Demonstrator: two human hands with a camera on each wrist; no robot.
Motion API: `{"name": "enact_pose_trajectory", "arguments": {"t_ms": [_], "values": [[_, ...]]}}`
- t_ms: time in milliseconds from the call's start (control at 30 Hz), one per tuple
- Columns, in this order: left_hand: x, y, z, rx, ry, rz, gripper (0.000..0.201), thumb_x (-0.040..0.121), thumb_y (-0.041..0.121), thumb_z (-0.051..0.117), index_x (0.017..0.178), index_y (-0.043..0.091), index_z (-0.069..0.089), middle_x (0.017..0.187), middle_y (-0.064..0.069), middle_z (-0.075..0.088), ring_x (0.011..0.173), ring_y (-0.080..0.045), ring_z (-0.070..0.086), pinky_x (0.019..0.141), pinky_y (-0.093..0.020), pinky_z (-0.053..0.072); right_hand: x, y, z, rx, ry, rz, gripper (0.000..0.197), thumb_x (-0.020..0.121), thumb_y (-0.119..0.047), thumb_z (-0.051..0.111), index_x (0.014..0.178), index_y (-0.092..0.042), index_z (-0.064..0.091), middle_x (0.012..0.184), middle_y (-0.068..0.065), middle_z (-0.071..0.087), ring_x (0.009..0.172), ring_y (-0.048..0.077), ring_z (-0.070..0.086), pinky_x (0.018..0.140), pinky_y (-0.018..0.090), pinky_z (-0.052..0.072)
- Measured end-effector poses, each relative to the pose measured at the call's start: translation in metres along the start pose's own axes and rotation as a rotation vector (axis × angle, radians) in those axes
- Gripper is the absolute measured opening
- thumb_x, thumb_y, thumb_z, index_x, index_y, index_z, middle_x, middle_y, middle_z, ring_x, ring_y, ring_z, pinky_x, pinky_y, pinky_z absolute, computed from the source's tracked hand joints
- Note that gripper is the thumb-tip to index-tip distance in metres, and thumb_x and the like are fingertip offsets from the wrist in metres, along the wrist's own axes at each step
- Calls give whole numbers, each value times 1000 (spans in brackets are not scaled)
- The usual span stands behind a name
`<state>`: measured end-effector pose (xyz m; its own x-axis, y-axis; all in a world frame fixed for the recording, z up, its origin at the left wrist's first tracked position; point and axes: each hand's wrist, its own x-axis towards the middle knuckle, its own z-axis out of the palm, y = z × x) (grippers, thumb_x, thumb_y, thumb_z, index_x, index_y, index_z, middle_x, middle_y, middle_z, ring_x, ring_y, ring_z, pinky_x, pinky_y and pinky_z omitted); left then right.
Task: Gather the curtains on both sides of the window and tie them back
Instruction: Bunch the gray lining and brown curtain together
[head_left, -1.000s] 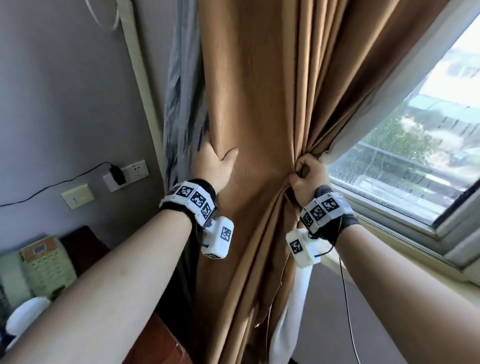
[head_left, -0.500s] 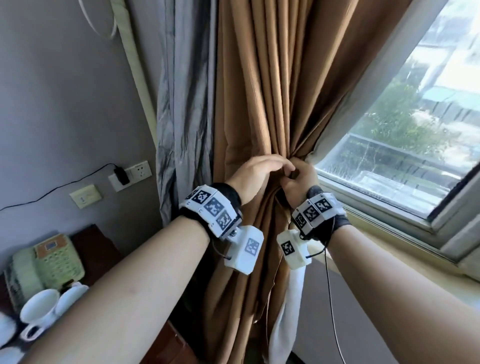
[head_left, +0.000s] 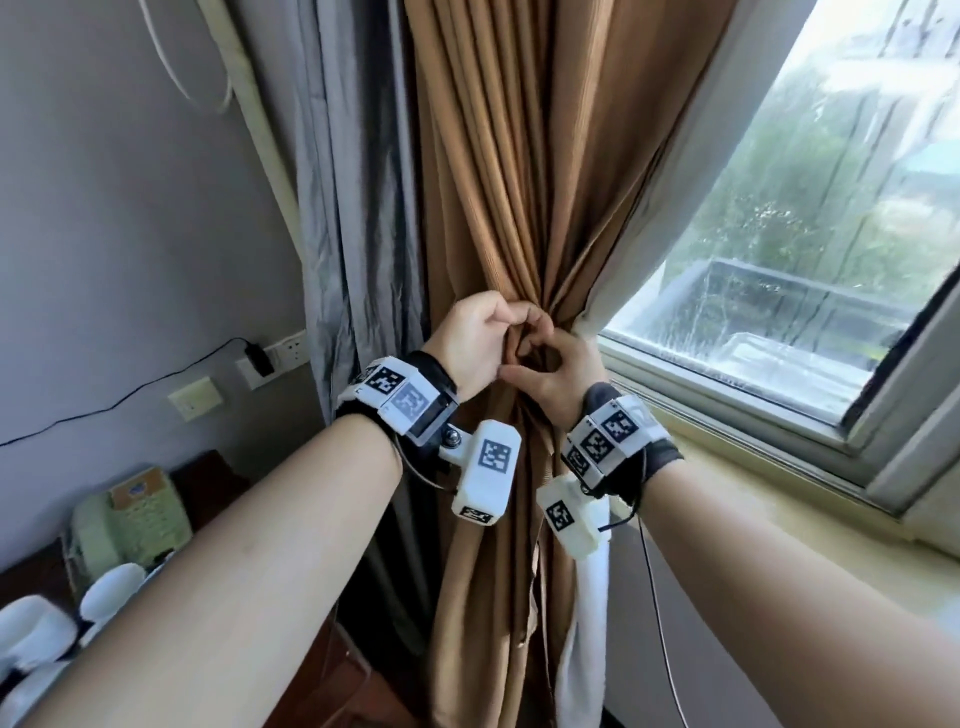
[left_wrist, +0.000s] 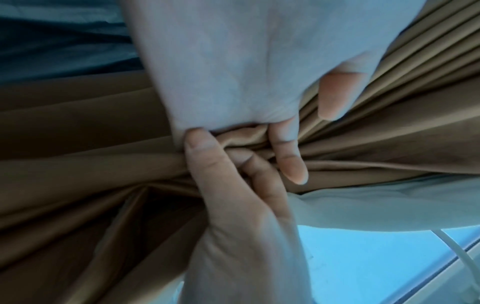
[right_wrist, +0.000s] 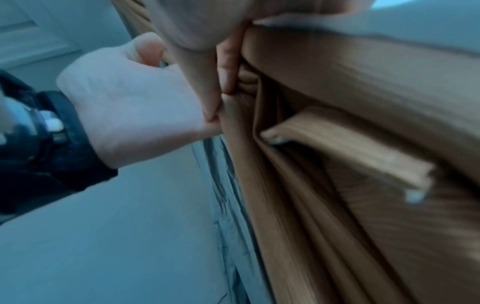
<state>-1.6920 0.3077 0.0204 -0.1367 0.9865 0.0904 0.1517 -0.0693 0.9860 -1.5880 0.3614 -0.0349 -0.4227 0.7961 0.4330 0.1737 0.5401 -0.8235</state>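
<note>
The brown curtain (head_left: 498, 197) hangs to the left of the window (head_left: 810, 234) and is bunched into tight folds at mid-height. My left hand (head_left: 480, 335) grips the bunch from the left, fingers curled into the fabric. From the right, my right hand (head_left: 558, 371) holds the same bunch, and its fingers meet the left hand's. In the left wrist view my left hand (left_wrist: 233, 61) and right hand (left_wrist: 241, 195) wrap the gathered curtain (left_wrist: 78, 133). The right wrist view shows a flat brown fabric strip (right_wrist: 350, 152) lying among the folds.
A grey curtain (head_left: 353, 208) hangs beside the brown one, and white lining (head_left: 587, 597) shows on the window side. On the wall are a socket with a black plug (head_left: 262, 358) and a switch (head_left: 195, 397). A green telephone (head_left: 130, 519) and white cups (head_left: 104, 587) stand lower left. The window sill (head_left: 779, 499) runs on the right.
My left hand left the curtain's left edge, swept the fabric rightward and joined the right hand at the bunch. The curtain is now gathered much narrower.
</note>
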Motion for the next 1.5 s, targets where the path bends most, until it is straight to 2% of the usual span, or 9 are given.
{"name": "enact_pose_trajectory", "arguments": {"t_ms": [233, 367, 467, 600, 733, 900, 1033, 1300, 1500], "values": [[-9, -8, -10, -57, -105, -139, 41, 71, 26, 25, 83, 13, 62, 96, -1, 59, 90, -11, 51, 76, -29, 37, 17, 12, 12, -186, 75, 40, 8, 72, -18, 61, 77, -25, 61, 89, 12, 62, 72, 21, 54, 53, 11, 31], [8, -17, -42, -89, 451, -79, 25, 88, 13, 36, 74, 18, 57, 87, -3, 64, 82, -19, 62, 73, -32, 45, 25, 13, 13, -215, 136, 103, 10, 72, -19, 62, 79, -26, 62, 95, 10, 61, 75, 21, 53, 65, 20, 34], [29, -33, -82, 225, 846, -65, 18, 84, 18, 54, 102, 19, 56, 98, -1, 61, 86, -23, 60, 73, -30, 46, 28, 13, 14, -234, 173, 114, 15, 71, -18, 63, 74, -31, 56, 94, 10, 59, 71, 21, 51, 64, 22, 34], [65, -61, -125, 495, 797, -143, 58, 80, 38, 64, 131, 16, 46, 129, -10, 55, 114, -29, 56, 98, -36, 45, 32, 11, 14, -251, 201, 152, 16, 73, -15, 64, 75, -28, 55, 83, 8, 59, 67, 19, 49, 61, 21, 34], [88, -78, -136, 618, 767, -42, 28, 85, 29, 55, 100, 8, 65, 102, -18, 68, 94, -37, 62, 78, -34, 49, 37, 17, 17, -266, 231, 166, 17, 73, -14, 65, 71, -25, 52, 72, 6, 55, 63, 20, 48, 58, 21, 34], [73, -84, -135, 627, 716, 180, 29, 91, 20, 49, 69, 1, 51, 83, -25, 62, 80, -39, 58, 68, -34, 39, 47, 18, 23, -303, 284, 203, 15, 72, -13, 64, 71, -23, 52, 69, 4, 55, 60, 18, 47, 54, 22, 34], [35, -80, -131, 619, 631, 411, 35, 85, 22, 48, 69, -7, 58, 81, -21, 62, 78, -34, 57, 70, -38, 42, 58, 13, 39, -333, 294, 224, 14, 72, -14, 62, 73, -23, 52, 84, 11, 61, 63, 19, 48, 52, 20, 33], [-35, -43, -103, 636, 640, 699, 28, 85, 10, 59, 62, -5, 61, 74, -13, 64, 63, -15, 50, 61, -19, 36, 74, 7, 70, -314, 279, 195, 16, 68, -12, 59, 70, -23, 48, 88, 15, 61, 68, 23, 49, 58, 20, 33], [12, -46, -93, 703, 390, 524, 25, 80, 12, 56, 60, -2, 61, 67, -15, 61, 62, -28, 55, 62, -39, 43, 61, 2, 76, -293, 201, 114, 18, 70, -7, 61, 71, -22, 50, 75, 13, 59, 64, 22, 46, 49, 19, 29]]}}
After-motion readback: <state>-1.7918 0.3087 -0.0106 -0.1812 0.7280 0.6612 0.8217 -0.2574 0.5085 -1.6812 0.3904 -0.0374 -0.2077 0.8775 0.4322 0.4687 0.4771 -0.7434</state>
